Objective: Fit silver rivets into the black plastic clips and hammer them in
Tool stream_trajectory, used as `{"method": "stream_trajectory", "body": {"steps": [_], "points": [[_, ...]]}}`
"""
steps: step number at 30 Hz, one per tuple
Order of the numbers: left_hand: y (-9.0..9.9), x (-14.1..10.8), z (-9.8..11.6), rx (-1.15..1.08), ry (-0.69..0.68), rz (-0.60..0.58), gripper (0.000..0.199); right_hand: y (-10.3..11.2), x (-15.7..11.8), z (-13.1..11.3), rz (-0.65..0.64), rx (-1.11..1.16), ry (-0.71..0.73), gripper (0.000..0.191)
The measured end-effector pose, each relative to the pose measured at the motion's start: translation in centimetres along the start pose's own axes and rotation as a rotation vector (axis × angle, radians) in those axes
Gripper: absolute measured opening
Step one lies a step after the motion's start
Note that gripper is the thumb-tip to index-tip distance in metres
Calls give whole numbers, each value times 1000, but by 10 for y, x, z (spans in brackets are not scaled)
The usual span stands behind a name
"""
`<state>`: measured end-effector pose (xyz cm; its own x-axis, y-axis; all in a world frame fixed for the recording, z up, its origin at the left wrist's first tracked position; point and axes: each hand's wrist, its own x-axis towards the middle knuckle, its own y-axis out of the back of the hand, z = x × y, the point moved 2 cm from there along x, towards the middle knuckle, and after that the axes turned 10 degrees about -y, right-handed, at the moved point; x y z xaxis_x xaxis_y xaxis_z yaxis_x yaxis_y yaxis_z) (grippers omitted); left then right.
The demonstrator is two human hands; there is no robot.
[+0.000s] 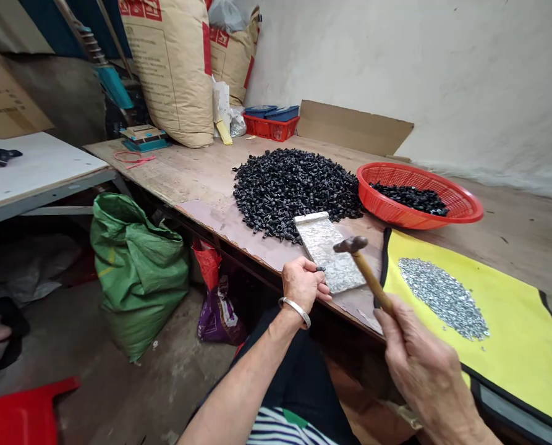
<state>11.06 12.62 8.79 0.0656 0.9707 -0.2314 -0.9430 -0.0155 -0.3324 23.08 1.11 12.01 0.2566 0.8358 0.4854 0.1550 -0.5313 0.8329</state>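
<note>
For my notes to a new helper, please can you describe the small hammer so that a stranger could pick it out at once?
Find the long wooden workbench with the large heap of small black pieces. At its near edge, the person's right hand holds a small hammer with a wooden handle. Its dark metal head hangs over a mottled grey plate, and it is the only tool held.

"What's in front of the right hand (426, 361)?"

"Its hammer (363, 266), then the yellow mat (502, 321) with a silver heap of small metal pieces (442, 300); a hand could pass above them."

"And the left hand (303, 285)?"

"The mottled slab (329, 250) sits just ahead, the black pile (294, 191) touching its far end. The pinkish sheet (229, 232) offers a way around on the left."
</note>
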Motion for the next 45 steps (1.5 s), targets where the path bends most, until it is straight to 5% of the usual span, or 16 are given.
{"method": "stream_trajectory", "body": {"steps": [5,12,15,20,26,31,37,42,45], "points": [[-1,0,4,11,17,9,20,-12,-1,3,-92,-237,66,36],[-1,1,1,11,27,-5,19,18,6,-1,95,-123,56,34],[-1,2,0,11,27,-7,19,14,0,-6,159,-125,91,34],[-1,0,2,9,25,12,20,1,-5,-6,44,-268,150,30],[-1,1,1,-6,29,8,21,11,-6,-11,231,-240,104,36],[-1,0,2,-10,36,27,21,1,-8,-13,65,-348,212,28],[-1,0,2,-12,40,19,23,13,-7,-16,249,-296,90,33],[-1,0,1,-7,32,22,22,-1,-10,-17,81,-404,184,30],[-1,0,0,-7,29,18,21,6,-9,-16,171,-347,109,33]]}}
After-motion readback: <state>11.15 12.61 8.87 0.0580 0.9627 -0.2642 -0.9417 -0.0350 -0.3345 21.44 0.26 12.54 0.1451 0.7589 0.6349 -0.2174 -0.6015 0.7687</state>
